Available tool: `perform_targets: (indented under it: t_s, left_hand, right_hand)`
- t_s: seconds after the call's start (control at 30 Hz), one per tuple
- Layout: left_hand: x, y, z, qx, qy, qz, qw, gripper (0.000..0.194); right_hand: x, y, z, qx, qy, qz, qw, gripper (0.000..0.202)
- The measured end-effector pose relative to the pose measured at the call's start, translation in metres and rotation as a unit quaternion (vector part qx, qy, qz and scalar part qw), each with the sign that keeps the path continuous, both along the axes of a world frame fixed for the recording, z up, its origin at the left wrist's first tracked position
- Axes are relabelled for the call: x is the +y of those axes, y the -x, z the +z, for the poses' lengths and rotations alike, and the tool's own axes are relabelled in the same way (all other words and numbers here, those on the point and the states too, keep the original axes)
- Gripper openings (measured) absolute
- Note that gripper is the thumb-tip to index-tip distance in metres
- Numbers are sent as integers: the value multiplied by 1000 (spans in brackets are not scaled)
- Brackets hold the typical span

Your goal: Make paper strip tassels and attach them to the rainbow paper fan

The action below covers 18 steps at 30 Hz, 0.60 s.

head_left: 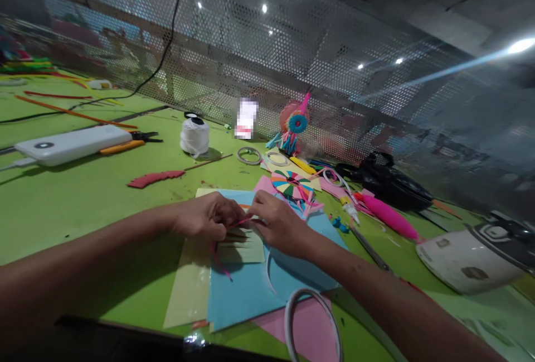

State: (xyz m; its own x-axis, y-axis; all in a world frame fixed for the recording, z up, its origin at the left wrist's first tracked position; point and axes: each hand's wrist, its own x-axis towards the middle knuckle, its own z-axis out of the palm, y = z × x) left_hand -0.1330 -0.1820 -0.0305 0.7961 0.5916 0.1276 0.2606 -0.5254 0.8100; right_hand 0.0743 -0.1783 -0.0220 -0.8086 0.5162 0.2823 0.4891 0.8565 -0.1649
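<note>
My left hand [209, 216] and my right hand [281, 223] meet over a stack of coloured paper, fingers pinched close together. Between their fingertips runs a thin pink strip [242, 221], one end of which trails below my left hand. Beneath lies a small pale yellow paper [244, 253] with several slits or fringes, partly covered by my fingers. It rests on a blue sheet [240, 295], with a larger yellow sheet [186, 292] and a pink sheet [313, 326] showing underneath. A white ring-shaped roll [288, 323] stands near my right forearm.
Behind the hands are a multicoloured paper wheel [292, 182], tape rolls [249, 155] and a paper figure [295, 122]. At left sit a white thread spool [194, 138], a power bank [75, 144] and pliers [125, 145]. Scissors [370, 247] and a white appliance [472, 256] lie right.
</note>
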Motion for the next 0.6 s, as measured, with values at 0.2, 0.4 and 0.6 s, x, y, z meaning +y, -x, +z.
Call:
perform_targets:
  t_s: [0.2, 0.4, 0.6]
  left_hand:
    - [0, 0, 1, -25, 87, 11, 996, 12]
    - [0, 0, 1, -2, 61, 50, 997, 27]
    - [6, -5, -17, 37, -2, 84, 996, 39]
  right_hand:
    - [-1, -15, -2, 75, 20, 48, 996, 8]
    - [-7, 1, -4, 102, 11, 24, 994, 5]
    - [1, 7, -3, 105, 54, 0, 993, 6]
